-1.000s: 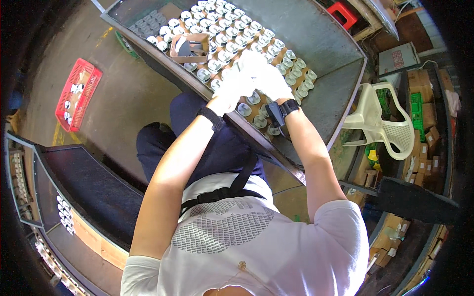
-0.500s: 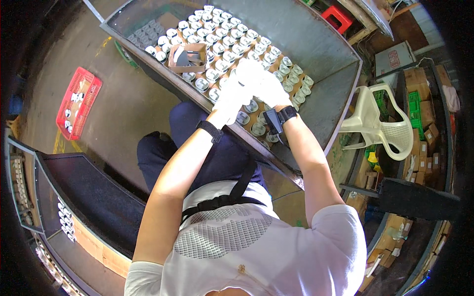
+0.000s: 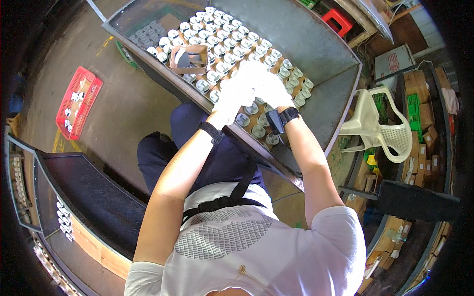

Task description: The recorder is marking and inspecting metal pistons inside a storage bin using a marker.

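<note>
Both hands wear white gloves that glare bright. My left hand and my right hand are pressed close together over rows of small round metal cups. The cups stand on a brown sheet inside a grey metal tray table. Whether the fingers hold a cup is washed out by the glare. Each wrist carries a dark band. A small open cardboard box sits among the cups to the left of my hands.
A red crate with a few parts lies on the floor at left. At right stand a white plastic chair and stacked cardboard boxes. A red stool is behind the tray. A dark bench runs along the lower left.
My hands stay together over the same patch of cups. The view has shifted slightly, so the tray sits a little lower in the picture.
</note>
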`<state>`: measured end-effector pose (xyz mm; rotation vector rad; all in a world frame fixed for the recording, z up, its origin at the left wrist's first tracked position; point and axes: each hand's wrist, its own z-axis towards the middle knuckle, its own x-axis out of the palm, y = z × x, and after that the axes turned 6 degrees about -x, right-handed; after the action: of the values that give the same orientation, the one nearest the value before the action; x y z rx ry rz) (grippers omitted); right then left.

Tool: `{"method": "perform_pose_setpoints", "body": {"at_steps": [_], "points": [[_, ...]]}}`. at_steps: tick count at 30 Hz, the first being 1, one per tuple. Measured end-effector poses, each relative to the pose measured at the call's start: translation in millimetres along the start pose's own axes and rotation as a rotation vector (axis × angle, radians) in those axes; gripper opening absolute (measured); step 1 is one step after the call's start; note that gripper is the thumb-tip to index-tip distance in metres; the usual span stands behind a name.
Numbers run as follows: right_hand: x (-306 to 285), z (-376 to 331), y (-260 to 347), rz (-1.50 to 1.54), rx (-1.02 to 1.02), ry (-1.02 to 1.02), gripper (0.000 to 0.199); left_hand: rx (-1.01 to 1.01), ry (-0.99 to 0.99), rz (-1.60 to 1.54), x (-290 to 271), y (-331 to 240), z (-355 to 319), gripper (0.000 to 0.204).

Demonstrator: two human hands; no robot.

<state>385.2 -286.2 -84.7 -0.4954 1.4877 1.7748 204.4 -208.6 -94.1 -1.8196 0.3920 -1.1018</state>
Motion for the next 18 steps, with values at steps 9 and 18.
{"method": "perform_pose_setpoints", "body": {"at_steps": [9, 18], "points": [[-14.7, -3.7, -2.1, -0.198, -0.14, 0.027, 0.036, 0.499, 0.029, 0.699, -11.4, -20.8, 0.8, 0.033], [-18.5, 0.4, 4.6, 0.012, 0.072, 0.08, 0.034, 0.808, -0.042, 1.196, -0.9, -36.3, -6.0, 0.031]]}}
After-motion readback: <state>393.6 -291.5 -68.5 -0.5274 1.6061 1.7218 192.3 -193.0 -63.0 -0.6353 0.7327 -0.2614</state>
